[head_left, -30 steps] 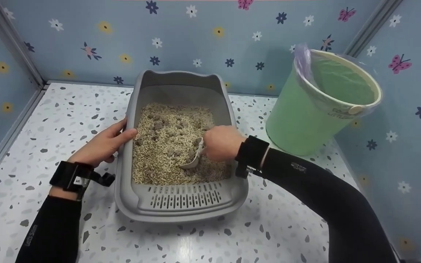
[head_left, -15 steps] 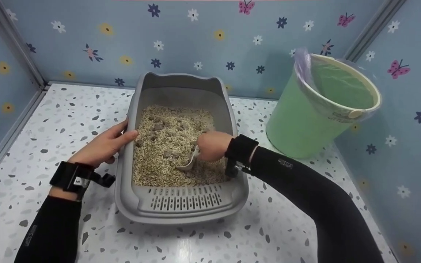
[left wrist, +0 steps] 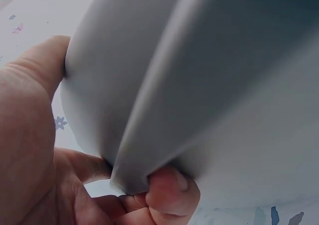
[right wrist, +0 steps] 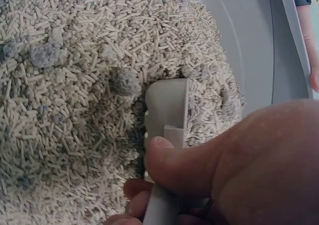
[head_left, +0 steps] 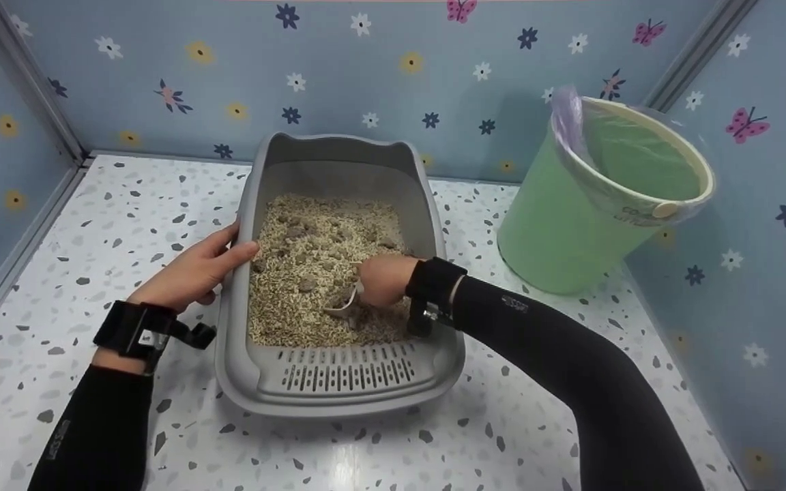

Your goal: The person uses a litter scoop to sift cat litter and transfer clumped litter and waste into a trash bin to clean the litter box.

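A grey litter box holds beige pellet litter with several grey clumps. My left hand grips the box's left rim, thumb over the edge and fingers curled under it. My right hand is inside the box near its front and grips the handle of a small grey scoop. The scoop's head is dug into the litter, right beside one grey clump.
A green bin lined with a clear bag stands to the right of the box, tilted toward me. Blue flower-patterned walls close in on the left, back and right. The floor is white speckled terrazzo.
My right hand has drawn the scoop through the litter toward the front of the box and a little left. The left hand has kept its hold on the rim.
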`<state>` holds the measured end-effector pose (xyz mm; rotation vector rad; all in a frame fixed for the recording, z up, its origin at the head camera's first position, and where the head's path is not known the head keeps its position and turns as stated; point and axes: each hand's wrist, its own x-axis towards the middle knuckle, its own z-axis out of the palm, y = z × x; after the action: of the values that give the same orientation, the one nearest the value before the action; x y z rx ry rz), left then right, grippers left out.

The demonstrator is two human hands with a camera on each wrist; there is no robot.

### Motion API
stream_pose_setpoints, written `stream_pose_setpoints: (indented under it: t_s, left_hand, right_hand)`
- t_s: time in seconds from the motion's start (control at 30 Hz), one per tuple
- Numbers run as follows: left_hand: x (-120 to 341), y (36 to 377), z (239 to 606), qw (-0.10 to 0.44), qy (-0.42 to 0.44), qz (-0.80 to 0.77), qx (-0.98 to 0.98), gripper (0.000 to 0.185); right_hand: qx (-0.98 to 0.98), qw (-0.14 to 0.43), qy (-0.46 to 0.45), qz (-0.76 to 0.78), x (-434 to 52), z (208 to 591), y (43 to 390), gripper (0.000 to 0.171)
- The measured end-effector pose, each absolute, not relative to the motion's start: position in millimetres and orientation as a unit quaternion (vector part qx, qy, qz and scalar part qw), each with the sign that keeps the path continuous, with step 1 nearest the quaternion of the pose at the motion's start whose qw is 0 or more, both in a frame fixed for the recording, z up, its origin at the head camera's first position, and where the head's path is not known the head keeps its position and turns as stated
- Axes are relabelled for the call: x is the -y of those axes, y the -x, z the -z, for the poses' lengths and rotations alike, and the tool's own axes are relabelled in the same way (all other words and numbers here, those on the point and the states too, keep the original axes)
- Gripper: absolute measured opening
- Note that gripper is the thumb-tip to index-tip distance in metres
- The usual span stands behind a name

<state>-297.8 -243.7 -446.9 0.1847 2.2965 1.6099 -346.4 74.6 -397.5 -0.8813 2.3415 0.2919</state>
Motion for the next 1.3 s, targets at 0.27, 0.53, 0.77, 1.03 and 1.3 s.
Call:
stream_pose_setpoints:
  t_s: [0.27, 0.53, 0.77, 1.03, 1.3]
  left_hand:
    - [244, 299, 447, 0.173, -0.061, -0.568, -0.803, 0.086]
    - [244, 296, 447, 0.174, -0.066, -0.578, -0.795, 0.085]
    - [244, 297, 447, 0.177, -0.063, -0.575, -0.796, 0.087]
    - [245, 298, 448, 0.178, -0.056, -0.576, -0.796, 0.085]
    - [244, 297, 447, 0.174, -0.058, -0.572, -0.800, 0.086]
  right_hand:
    - [-0.902, 0.317, 0.292, -0.036, -78, 406, 352, 0.051]
    - [-0.908, 0.310, 0.281, 0.013, -80, 413, 351, 0.044]
    - [-0.914, 0.317, 0.250, 0.041, -81, 414, 350, 0.034]
    - [-0.920, 0.303, 0.244, 0.053, -84, 414, 352, 0.032]
    - [-0.920, 0.295, 0.250, 0.071, -90, 410, 351, 0.032]
